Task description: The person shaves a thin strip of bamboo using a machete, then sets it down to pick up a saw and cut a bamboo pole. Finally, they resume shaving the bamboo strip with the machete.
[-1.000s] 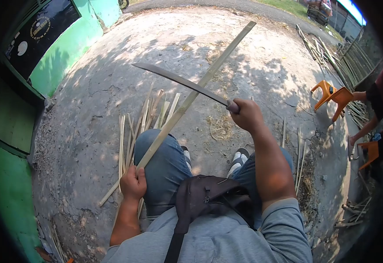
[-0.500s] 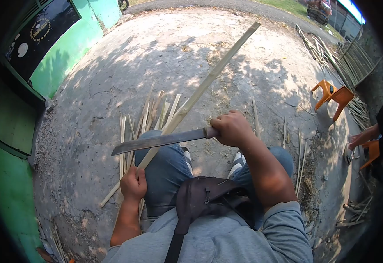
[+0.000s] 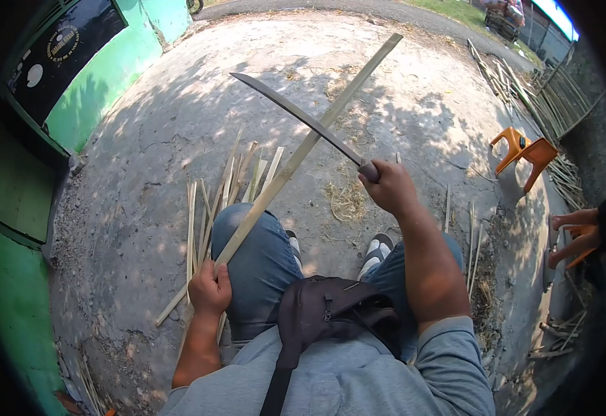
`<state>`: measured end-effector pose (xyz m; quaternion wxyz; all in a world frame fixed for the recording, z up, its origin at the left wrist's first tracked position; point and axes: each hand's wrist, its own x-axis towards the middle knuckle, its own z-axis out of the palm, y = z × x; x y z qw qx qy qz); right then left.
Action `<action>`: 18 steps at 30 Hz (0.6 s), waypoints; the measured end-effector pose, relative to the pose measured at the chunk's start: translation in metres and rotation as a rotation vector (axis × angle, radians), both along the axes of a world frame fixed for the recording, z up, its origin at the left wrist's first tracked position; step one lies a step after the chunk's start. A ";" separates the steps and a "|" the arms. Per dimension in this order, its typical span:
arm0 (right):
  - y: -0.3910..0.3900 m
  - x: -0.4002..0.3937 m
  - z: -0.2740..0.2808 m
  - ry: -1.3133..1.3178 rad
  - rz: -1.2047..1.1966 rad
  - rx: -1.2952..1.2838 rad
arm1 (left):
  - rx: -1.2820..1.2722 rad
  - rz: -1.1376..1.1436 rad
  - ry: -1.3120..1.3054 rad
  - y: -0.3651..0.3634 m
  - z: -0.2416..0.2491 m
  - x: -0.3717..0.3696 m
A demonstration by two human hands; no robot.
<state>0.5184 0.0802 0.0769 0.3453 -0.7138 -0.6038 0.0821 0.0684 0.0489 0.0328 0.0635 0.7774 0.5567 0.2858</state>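
My left hand point(image 3: 209, 288) is closed around the lower end of a long, pale bamboo strip point(image 3: 286, 172), which slants up and away to the right past my left knee. In my right hand point(image 3: 391, 186) is the handle of a machete point(image 3: 296, 114). Its long dark blade crosses over the upper half of the strip, tip pointing up and to the left. Several more bamboo strips point(image 3: 230, 177) lie on the ground beyond and beside my left knee.
An orange plastic stool point(image 3: 540, 156) stands at the right, near a person's bare legs point(image 3: 577, 243). Bamboo poles point(image 3: 511, 87) lie along the far right side. A green wall point(image 3: 102, 104) runs along the left. Thin shavings point(image 3: 347, 201) litter the concrete ahead of my feet.
My right hand has moved forward and slightly right. The machete has slid up along the strip, its tip swinging from the left to point away. My left hand stays in place.
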 end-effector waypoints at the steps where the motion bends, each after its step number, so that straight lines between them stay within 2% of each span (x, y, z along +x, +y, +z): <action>1: 0.000 -0.003 0.001 -0.020 0.032 0.000 | -0.009 -0.004 -0.009 0.000 -0.002 -0.001; 3: 0.002 -0.009 0.001 -0.058 0.100 0.001 | -0.014 -0.020 -0.047 0.001 -0.003 0.000; 6: -0.001 -0.025 0.000 -0.259 0.277 0.060 | -0.003 -0.027 -0.051 0.003 -0.004 -0.001; 8: -0.002 -0.034 0.002 -0.432 0.381 0.004 | -0.001 -0.025 -0.040 0.003 -0.003 0.000; 11: 0.000 -0.035 0.008 -0.462 0.422 0.136 | -0.021 -0.019 -0.055 0.003 -0.003 0.000; 15: 0.007 -0.010 0.001 -0.349 0.260 0.093 | -0.047 -0.012 -0.096 0.002 -0.007 -0.003; 18: 0.007 0.004 -0.003 -0.170 0.039 0.036 | -0.032 -0.002 -0.063 0.002 -0.003 0.002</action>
